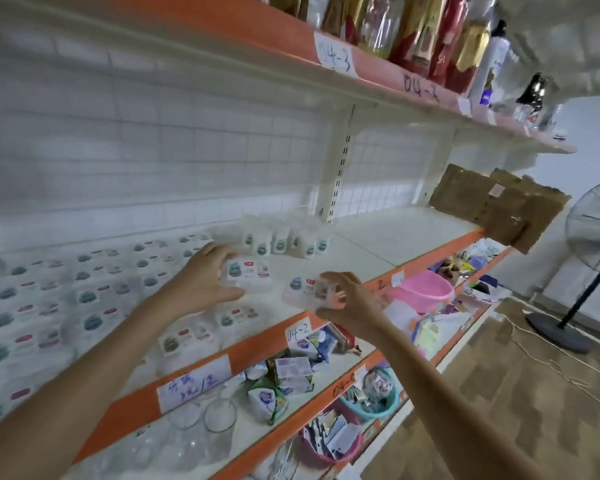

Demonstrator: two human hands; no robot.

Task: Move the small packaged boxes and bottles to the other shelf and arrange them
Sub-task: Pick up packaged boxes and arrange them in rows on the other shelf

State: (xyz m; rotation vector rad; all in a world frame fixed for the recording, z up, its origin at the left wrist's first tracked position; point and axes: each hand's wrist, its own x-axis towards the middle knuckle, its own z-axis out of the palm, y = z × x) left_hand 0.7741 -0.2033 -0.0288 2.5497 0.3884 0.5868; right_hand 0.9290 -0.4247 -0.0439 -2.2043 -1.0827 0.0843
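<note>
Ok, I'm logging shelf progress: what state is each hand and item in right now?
left hand: grips a small box over the shelf
right hand: grips another box
small bottles: upright, grouped at the back
boxes on shelf: lying flat in rows
pink basin: on the lower shelf

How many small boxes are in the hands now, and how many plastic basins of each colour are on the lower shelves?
Small boxes: 2, one in the left hand, one in the right hand
Pink basins: 2
Teal basins: 1
Total: 5
</note>
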